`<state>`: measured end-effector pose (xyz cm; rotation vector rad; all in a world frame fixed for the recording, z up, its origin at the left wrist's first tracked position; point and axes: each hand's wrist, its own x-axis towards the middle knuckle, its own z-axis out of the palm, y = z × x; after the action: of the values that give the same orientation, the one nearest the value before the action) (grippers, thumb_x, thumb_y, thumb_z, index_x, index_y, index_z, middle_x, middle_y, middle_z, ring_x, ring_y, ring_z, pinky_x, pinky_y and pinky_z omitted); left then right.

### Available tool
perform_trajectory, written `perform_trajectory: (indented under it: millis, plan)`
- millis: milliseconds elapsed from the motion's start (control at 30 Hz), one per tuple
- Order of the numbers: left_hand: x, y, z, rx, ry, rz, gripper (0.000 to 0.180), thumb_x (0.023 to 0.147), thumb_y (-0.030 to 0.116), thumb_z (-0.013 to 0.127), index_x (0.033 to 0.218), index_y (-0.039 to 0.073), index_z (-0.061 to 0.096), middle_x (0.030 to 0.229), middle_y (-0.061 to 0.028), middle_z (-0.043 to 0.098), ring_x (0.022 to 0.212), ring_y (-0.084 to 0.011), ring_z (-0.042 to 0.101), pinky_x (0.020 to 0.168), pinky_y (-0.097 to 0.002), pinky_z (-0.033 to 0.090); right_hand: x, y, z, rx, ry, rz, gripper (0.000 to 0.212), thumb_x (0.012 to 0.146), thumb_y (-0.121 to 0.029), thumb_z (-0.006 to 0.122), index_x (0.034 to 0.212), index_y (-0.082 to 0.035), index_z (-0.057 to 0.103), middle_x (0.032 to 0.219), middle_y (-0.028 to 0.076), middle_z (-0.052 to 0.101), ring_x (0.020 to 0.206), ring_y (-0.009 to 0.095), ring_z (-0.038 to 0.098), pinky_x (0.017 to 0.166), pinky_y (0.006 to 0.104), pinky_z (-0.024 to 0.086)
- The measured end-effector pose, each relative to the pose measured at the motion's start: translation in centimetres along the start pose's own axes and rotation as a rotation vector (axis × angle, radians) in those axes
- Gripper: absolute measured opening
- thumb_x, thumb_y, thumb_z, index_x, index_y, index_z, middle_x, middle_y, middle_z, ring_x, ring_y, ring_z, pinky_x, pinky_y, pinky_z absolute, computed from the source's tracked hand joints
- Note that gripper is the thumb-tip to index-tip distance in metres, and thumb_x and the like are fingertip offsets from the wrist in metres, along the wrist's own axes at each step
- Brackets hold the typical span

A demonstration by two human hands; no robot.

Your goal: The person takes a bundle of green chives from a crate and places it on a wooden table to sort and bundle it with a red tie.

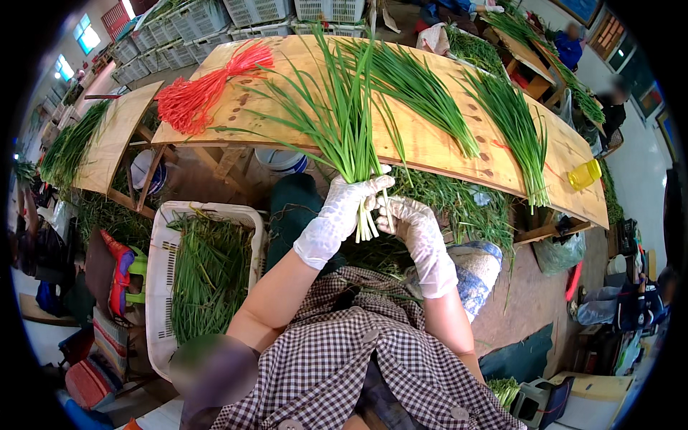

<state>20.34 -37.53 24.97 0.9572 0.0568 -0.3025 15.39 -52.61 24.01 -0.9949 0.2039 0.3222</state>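
Observation:
My left hand, in a thin whitish glove, is closed around a bunch of green chives. The long leaves fan out upward over the table's near edge, and the pale stem ends stick out below the fist. Just right of those ends, my gloved right hand pinches a pale chive stalk between thumb and fingers. On the wooden table beyond lie two more piles of chives, one in the middle and another farther right.
Red plastic ties lie on the table's left, a yellow container at its right end. A white crate of loose greens stands left of my legs. Cut leaves heap under the table. Stacked grey crates and other people are farther off.

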Motion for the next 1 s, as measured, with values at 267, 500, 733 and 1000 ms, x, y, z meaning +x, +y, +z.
perform_trajectory:
  millis: [267, 500, 733, 1000]
  plan:
    - [0.1, 1.2, -0.9, -0.009, -0.04, 0.007, 0.027, 0.085, 0.007, 0.064, 0.11, -0.001, 0.06, 0.094, -0.0128, 0.068, 0.05, -0.0063, 0.051, 0.047, -0.0199, 0.043, -3.1, 2.7, -3.1, -1.437, -0.104, 0.124, 0.022, 0.085, -0.017, 0.067, 0.096, 0.001, 0.064, 0.077, 0.013, 0.067, 0.072, 0.017, 0.066, 0.066, 0.0281, 0.054]
    - [0.5, 0.8, -2.3, -0.073, -0.117, 0.039, 0.031, 0.091, 0.016, 0.057, 0.118, 0.0, 0.056, 0.092, -0.0075, 0.065, 0.056, -0.0064, 0.052, 0.059, -0.024, 0.049, -1.3, -1.5, -2.1, -0.358, 0.316, -0.124, 0.025, 0.089, -0.026, 0.063, 0.089, -0.001, 0.068, 0.07, 0.006, 0.068, 0.055, 0.011, 0.059, 0.052, 0.0235, 0.048]
    - [2.0, -0.6, -1.2, 0.024, 0.128, -0.143, 0.026, 0.084, 0.019, 0.068, 0.104, 0.004, 0.059, 0.091, -0.0059, 0.063, 0.077, -0.015, 0.062, 0.072, -0.0321, 0.054, 2.5, -2.7, -0.9, -1.369, 0.391, -0.514, 0.028, 0.084, -0.037, 0.063, 0.092, -0.012, 0.07, 0.08, 0.015, 0.067, 0.076, 0.032, 0.065, 0.071, 0.0385, 0.051]
    - [1.8, 1.6, 0.8, -0.301, -0.084, -0.156, 0.01, 0.09, 0.012, 0.06, 0.098, 0.005, 0.058, 0.07, -0.0004, 0.054, 0.052, -0.0107, 0.048, 0.067, -0.0303, 0.051, 4.2, -12.3, -5.3, -2.256, 1.195, -0.616, 0.025, 0.086, -0.038, 0.061, 0.085, -0.014, 0.068, 0.092, 0.004, 0.067, 0.077, 0.018, 0.066, 0.066, 0.0302, 0.054]
